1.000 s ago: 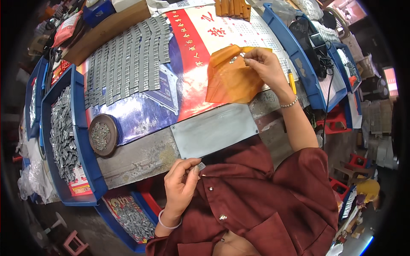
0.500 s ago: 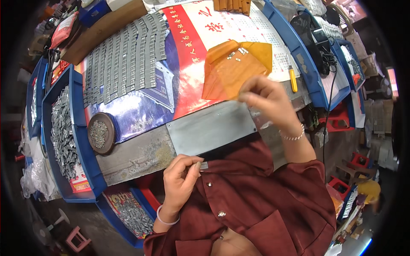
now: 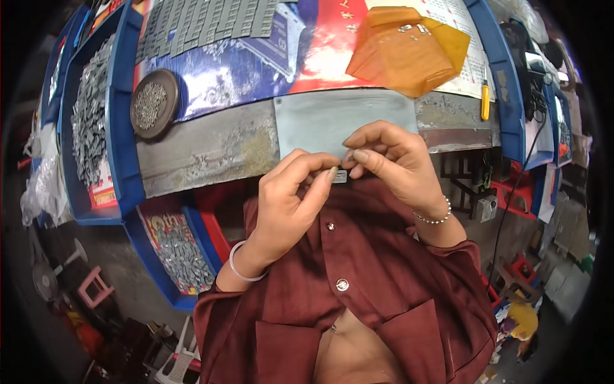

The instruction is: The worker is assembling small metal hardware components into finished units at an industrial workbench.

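The left hand [image 3: 289, 200] has its thumb and pointing finger pressed together, and its grip pinches a small gray piece [image 3: 340, 176]. The piece sticks out past the thumb, in front of the dark red shirt [image 3: 288, 281]. The right hand [image 3: 398, 163] is just beside it. Its thumb and pointing finger are bent close to each other near the left fingertips. I cannot tell if that grip has a tiny thing in it. A white band [image 3: 238, 262] goes around the left wrist, and a string of beads [image 3: 437, 219] goes around the right one.

Just past the hands, a flat gray plate [image 3: 339, 118] lies at the near edge of the surface [image 3: 204, 147]. Behind it is an orange sheet [image 3: 409, 64] with a few little shiny bits [image 3: 409, 29] on it. A yellow screwdriver [image 3: 485, 102] lies to the right, near a blue tray [image 3: 497, 64].

On the left, a round brown dish [image 3: 171, 96] holds lots of tiny silver bits [image 3: 149, 105]. Next to it, a big blue bin [image 3: 125, 121] is full of gray pieces [image 3: 91, 121]. More gray pieces sit in neat rows [image 3: 224, 19] on the shiny colored paper [image 3: 326, 61].
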The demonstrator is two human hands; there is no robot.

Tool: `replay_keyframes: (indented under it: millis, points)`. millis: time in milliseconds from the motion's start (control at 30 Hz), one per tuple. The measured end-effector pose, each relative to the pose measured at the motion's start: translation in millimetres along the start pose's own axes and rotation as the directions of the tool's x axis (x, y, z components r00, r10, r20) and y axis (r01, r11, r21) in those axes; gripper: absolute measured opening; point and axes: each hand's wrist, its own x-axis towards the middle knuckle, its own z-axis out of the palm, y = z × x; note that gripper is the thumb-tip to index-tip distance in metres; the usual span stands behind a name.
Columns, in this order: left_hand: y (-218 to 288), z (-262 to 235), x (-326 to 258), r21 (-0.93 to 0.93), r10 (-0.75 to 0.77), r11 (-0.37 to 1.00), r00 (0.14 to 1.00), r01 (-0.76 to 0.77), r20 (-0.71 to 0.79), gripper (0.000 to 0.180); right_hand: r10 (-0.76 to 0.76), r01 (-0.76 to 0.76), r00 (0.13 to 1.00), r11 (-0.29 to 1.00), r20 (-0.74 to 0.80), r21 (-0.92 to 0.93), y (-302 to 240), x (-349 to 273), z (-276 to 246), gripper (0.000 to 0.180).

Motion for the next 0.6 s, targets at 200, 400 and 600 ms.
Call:
replay_keyframes:
  millis: [200, 400, 600]
  points:
    - [-3, 4, -5, 0.136, 0.159, 0.979, 0.986, -0.151, -0.049, 0.014, -0.049, 0.039, 0.998, 0.972, -0.037, -0.233, 1, -6, 11, 0.017]
    - [-4, 2, -7, 0.269, 0.297, 0.921, 0.955, -0.282, -0.018, 0.016, -0.327, 0.352, 0.931, 0.695, 0.160, -0.627, 4, -10, 19, 0.024]
    - [-4, 0, -12, -0.020, 0.085, 0.996, 0.988, -0.089, -0.130, 0.011, -0.208, 0.184, 0.978, 0.898, -0.016, -0.400, 0, -12, 16, 0.016]
